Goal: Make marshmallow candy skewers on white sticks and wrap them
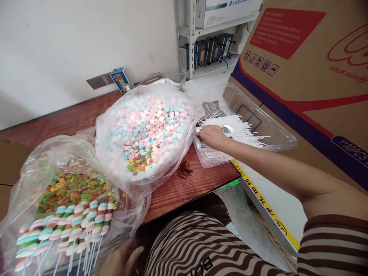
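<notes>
White sticks (pixel 238 132) lie heaped in a clear tray (pixel 276 134) at the table's right edge, beside a brown carton (pixel 310 69), as the right hand (pixel 211 136) reaches in, fingers curled over the pile's near end; whether it has pinched any cannot be told. The left hand (pixel 122 260) rests open by a bag of finished lollipops (pixel 66 226). Pastel candies (pixel 149 132) fill the bag between. The step looks like drawing sticks; next calls for separating a few cleanly.
</notes>
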{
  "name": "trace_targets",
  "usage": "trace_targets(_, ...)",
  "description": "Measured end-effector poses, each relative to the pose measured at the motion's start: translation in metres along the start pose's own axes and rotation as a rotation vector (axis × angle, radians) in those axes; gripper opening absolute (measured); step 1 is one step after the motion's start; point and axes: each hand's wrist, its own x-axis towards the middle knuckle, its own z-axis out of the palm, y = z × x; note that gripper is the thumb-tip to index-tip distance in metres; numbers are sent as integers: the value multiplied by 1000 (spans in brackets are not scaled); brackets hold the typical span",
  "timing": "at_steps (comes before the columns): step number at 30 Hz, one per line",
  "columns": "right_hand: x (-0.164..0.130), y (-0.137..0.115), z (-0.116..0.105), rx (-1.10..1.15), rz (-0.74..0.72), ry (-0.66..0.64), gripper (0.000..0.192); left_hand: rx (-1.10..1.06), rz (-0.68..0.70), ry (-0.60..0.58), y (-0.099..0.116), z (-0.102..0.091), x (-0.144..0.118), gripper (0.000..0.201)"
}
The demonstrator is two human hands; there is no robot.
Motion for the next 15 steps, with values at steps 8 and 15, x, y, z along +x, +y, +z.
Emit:
trace_targets(8,-2,26,-28,322,179,173,33,-263,413,-307,96,-30,28,36)
trace_targets(15,-91,-69,-31,1805,-47,329,35,-1228,562,-787,153,20,56,95)
